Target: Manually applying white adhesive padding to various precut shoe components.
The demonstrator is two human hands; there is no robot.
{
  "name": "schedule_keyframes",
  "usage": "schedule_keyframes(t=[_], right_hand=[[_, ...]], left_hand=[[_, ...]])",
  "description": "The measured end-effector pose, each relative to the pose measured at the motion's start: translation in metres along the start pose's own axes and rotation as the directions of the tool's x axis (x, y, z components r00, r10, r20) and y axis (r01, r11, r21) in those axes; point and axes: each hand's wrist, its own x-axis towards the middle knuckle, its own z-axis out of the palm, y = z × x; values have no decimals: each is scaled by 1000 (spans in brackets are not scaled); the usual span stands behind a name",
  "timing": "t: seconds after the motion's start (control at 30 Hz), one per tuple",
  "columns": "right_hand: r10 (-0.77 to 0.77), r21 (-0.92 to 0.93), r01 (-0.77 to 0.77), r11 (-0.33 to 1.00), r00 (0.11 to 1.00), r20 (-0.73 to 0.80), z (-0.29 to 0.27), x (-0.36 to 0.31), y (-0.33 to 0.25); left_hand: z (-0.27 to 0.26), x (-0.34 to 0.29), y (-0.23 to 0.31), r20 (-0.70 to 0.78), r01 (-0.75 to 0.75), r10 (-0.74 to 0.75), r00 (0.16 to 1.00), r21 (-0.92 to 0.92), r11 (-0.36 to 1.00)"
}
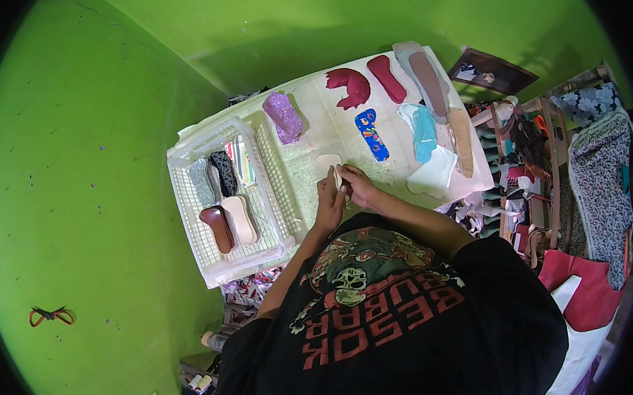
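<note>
Close to the table's near edge, my left hand (329, 197) and my right hand (359, 186) come together on a pale cream insole (329, 160). Both are closed on it, thumbs and fingers pinching its lower part, which they partly cover. Its rounded upper end shows beyond my fingertips. Ahead lies a blue patterned insole (373, 135). Up and to the left are purple glittery pieces (283, 118) in a small stack. Farther back rest a curved dark red piece (349, 88) and dark red insole shapes (387, 79).
A white plastic basket (196, 256) at the left holds brown (218, 229), cream (240, 220) and patterned insole stacks. Turquoise pieces (420, 133), a white sheet (433, 173) and grey-brown soles (428, 81) lie at the right. Wooden racks with fabric (596, 176) stand beyond; green walls enclose the table.
</note>
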Motion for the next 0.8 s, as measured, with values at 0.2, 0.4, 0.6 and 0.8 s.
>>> schedule_keyframes(t=[0.2,0.4,0.6,0.8], right_hand=[[-38,10,38,999,999,-26,-8,6,4],[-32,-51,31,998,999,-26,-9,8,8],[-19,-571,-8,821,999,-42,-30,24,6],[-361,-918,251,306,923,132,-29,60,-7]], left_hand=[[-1,2,6,13,-9,11,1000,-143,990],[-4,-4,-30,58,250,-247,967,-385,889],[-3,-4,-14,-348,32,-145,926,-311,950],[-24,-11,-36,-322,184,-218,921,-133,974]])
